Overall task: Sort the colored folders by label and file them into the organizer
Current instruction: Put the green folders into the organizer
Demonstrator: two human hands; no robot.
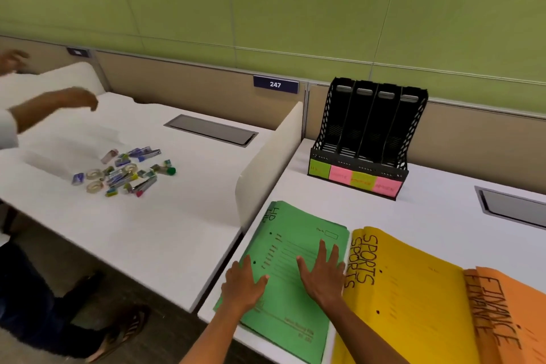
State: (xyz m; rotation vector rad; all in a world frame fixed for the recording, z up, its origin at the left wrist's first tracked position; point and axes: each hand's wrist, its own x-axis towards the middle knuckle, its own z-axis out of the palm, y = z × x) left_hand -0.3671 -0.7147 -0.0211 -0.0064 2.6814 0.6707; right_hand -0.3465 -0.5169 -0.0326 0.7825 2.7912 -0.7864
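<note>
A stack of green folders point(295, 233) marked HR lies at the near left of the white desk point(428, 216). My left hand point(243, 281) rests flat on its left edge and my right hand point(322, 270) lies flat on its right half, fingers spread. Beside it to the right lie yellow folders point(413, 298) marked SPORTS, then orange folders point(514, 310) marked FINANCE. A black four-slot organizer point(369, 127) stands at the back of the desk with no folders visible in it; green and pink sticky labels point(354, 180) line its front.
A cream divider panel point(266, 168) separates this desk from the left one, where another person's arm point(56, 106) reaches over scattered tape rolls and small stationery point(124, 171). Grey cable hatches point(211, 128) point(511, 207) are set into both desks.
</note>
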